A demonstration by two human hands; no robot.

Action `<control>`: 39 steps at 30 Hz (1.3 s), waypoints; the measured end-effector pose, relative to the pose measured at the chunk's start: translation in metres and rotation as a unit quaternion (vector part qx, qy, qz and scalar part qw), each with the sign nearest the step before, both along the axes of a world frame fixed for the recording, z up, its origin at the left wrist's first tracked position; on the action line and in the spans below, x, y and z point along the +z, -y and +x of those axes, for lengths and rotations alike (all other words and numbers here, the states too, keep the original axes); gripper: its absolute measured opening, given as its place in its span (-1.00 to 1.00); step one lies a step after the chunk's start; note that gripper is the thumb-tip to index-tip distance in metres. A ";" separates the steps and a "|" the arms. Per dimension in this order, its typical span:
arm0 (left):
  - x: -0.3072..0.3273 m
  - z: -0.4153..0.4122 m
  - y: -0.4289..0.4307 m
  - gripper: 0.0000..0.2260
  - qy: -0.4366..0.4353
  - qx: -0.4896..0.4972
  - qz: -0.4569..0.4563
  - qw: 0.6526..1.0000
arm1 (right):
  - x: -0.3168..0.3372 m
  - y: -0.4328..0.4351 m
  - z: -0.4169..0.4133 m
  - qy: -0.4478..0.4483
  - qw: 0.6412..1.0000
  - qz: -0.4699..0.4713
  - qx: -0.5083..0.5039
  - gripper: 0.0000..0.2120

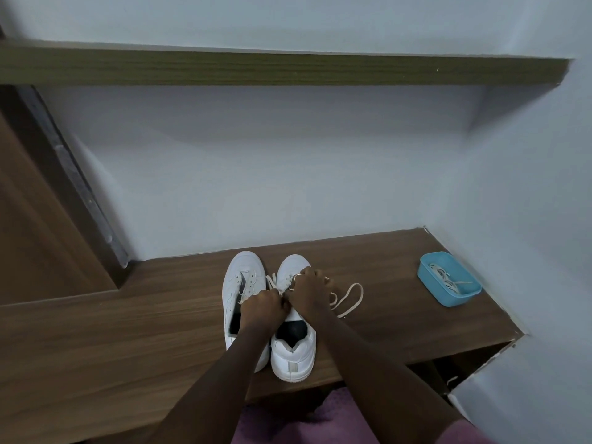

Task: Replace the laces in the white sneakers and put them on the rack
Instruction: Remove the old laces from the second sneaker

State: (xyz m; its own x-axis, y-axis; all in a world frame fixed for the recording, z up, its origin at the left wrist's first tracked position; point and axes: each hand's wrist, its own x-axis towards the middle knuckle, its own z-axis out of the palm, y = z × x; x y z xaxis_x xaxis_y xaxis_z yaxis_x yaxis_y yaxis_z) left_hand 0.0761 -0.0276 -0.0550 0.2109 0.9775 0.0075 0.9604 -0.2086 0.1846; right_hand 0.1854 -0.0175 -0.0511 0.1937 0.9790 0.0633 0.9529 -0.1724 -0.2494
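The left sneaker point(238, 283) and right sneaker point(293, 350) stand side by side on the wooden bench point(128, 331), long axes running away from the person, toes at the wall. The left hand point(262, 304) and right hand point(310, 285), fingers curled, pinch the lace point(350, 299) over the right sneaker's eyelets, hiding them; its loose end loops rightward

Side by side on brown wooden tabletop point(128, 331): pair of white low-top sneakers point(243, 267). Well right of sneakers, rectangular blue plastic tub point(448, 299) with pale flat laces point(443, 277) inside.
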 end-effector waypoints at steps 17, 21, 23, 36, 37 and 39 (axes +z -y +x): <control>0.003 0.005 0.001 -0.68 -0.056 -0.011 0.006 0.998 | 0.000 0.017 0.044 -0.177 0.949 0.032 -0.260 -0.72; 0.004 0.004 0.002 -0.64 -0.039 -0.006 0.009 0.999 | 0.000 0.012 0.017 -0.122 0.984 0.042 -0.124 -0.70; 0.004 0.003 0.003 -0.63 -0.024 -0.004 0.005 1.000 | 0.001 0.012 0.002 -0.090 0.994 0.044 -0.044 -0.69; 0.004 0.003 0.003 -0.61 -0.030 -0.005 0.011 0.999 | 0.004 0.011 0.002 -0.182 0.968 0.112 -0.134 -0.88; 0.004 0.003 0.004 -0.61 -0.032 -0.005 0.012 0.999 | 0.006 0.009 0.007 -0.232 0.947 0.117 -0.189 -0.83; 0.004 0.003 0.004 -0.62 -0.034 -0.006 0.014 0.999 | 0.008 0.008 0.022 -0.321 0.889 0.132 -0.298 -0.78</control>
